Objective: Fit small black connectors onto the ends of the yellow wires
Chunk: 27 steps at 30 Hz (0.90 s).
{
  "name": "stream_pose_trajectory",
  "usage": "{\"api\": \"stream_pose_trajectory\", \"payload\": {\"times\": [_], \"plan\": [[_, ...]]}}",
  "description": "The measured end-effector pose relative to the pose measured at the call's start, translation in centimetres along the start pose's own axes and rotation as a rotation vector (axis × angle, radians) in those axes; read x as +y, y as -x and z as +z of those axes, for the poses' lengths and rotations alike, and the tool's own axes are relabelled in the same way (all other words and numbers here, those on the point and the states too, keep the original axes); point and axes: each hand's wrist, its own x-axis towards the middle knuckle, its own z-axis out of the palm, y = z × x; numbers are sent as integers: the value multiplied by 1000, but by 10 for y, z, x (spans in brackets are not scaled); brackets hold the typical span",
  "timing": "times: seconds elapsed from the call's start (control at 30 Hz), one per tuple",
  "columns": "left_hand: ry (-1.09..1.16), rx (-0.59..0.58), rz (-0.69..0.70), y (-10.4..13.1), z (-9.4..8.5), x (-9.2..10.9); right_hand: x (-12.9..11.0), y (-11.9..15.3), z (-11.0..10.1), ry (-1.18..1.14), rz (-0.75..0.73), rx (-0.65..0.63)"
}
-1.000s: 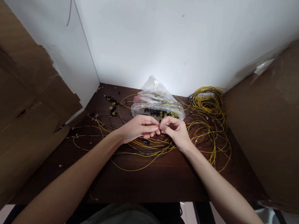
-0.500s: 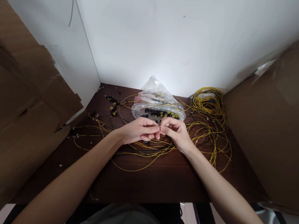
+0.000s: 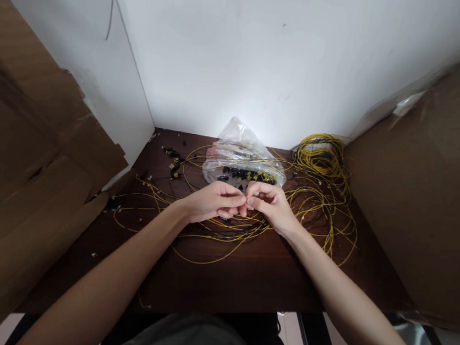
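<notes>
My left hand (image 3: 215, 201) and my right hand (image 3: 270, 203) meet fingertip to fingertip over the dark brown table (image 3: 217, 287). Both are pinched closed; whatever lies between the fingertips is too small to make out. Just behind them lies a clear plastic bag (image 3: 238, 134) with small black and yellow parts (image 3: 250, 174) at its front. Long yellow and black wires (image 3: 203, 262) spread in loops beneath and around my hands. To the right at the back sits a coiled bundle of yellow wire (image 3: 319, 152).
Small black and yellow pieces (image 3: 175, 163) lie at the back left of the table, with white scraps scattered about. Brown cardboard stands on the left (image 3: 21, 143) and on the right (image 3: 427, 189). A white wall (image 3: 243, 52) closes off the back.
My hands stay in nearly the same place. The fingertips have shifted very slightly, and the lower fingers of my left hand are drawn in a little.
</notes>
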Motion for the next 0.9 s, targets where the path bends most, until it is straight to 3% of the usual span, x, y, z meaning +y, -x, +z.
{"api": "stream_pose_trajectory", "payload": {"times": [0.33,0.9], "plan": [[-86,12,11,1,-2,1,-4,-1,-4,196,-47,19],[-182,182,23,-2,-2,-5,-2,1,-3,683,-145,120]]}}
